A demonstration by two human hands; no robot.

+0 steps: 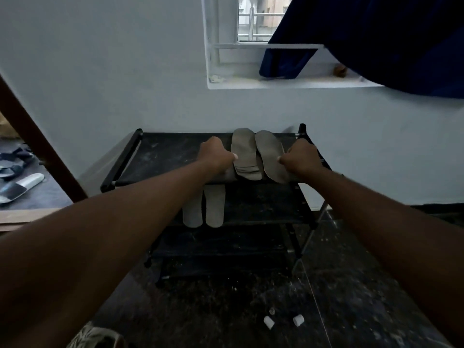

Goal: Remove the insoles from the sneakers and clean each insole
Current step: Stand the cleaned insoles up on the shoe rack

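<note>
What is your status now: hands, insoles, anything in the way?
Left hand pinches left top insole, right hand pinches right top insole. Both on rack top shelf. Two more insoles on shelf below. Nothing in the way.

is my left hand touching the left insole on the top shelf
Touching. The head view shows the left hand with its thumb tip pressed on the edge of the left insole.

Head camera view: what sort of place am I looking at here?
Probably a plain room in a home, at a shoe-storage corner: a black tiered shoe rack holding insoles, a barred window with a sill, and a dark blue curtain.
</note>
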